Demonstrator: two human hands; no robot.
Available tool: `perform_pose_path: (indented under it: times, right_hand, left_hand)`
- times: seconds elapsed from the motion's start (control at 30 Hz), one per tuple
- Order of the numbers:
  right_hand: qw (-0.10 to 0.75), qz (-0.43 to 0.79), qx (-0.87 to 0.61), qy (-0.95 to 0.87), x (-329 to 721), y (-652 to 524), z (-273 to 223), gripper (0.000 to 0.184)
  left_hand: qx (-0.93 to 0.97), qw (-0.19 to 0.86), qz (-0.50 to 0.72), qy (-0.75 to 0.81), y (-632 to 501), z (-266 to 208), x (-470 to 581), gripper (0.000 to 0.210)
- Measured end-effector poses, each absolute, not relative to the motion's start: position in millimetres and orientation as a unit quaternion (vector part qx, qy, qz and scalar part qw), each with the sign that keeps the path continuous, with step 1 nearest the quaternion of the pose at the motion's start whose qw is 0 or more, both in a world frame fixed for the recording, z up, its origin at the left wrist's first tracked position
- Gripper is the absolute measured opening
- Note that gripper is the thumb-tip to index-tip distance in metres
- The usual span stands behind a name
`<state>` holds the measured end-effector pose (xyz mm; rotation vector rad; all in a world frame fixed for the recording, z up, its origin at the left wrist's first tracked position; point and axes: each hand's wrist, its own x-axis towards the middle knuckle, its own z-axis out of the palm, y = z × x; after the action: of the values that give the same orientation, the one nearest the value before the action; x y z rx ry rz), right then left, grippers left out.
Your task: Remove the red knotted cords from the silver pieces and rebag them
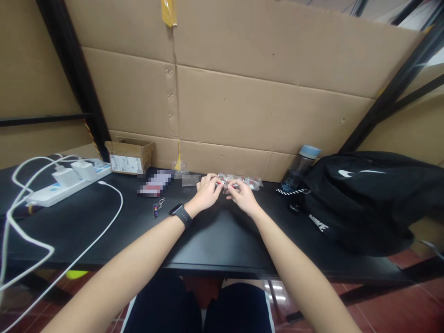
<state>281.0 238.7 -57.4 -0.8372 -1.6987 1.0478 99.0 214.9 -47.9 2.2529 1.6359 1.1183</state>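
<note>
At the back middle of the black table (222, 240), my left hand (207, 192) and my right hand (243, 198) meet with their fingertips pinched. Between them is a small shiny item (225, 186) with a bit of red; my fingers cover most of it, so its exact kind is unclear. Just behind my hands lie several clear plastic packets (255, 183) with shiny and red contents. Left of my left hand is a flat clear plastic bag (190, 180). Farther left, a small keychain (156, 210) with a metal clasp lies on the table.
A small cardboard box (129, 156) stands at the back left, beside a pixelated flat object (156, 183). A white power strip (71, 184) with plugs and loose cables lies left. At right are a water bottle (299, 169) and a black bag (367, 199). Cardboard (222, 106) walls the back.
</note>
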Motion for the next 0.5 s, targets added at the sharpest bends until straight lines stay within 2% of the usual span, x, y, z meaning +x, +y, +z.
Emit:
perform_pose_path:
  times: [0.17,0.4,0.5]
  right_hand:
    - [0.476,0.491,-0.331,-0.65,278.5,235.5,-57.7,0.033]
    - [0.475,0.514,-0.333,-0.631,277.2,230.7,-54.1,0.035]
    - [0.473,0.518,-0.325,-0.634,277.7,228.5,-52.1,0.043]
  left_hand:
    - [0.753,0.051,0.374,0.539,214.9,-49.4,99.0,0.022]
    - [0.762,0.037,0.359,0.537,214.3,-49.8,98.1,0.023]
    - [0.764,0.036,0.354,0.539,214.2,-49.5,97.7,0.024]
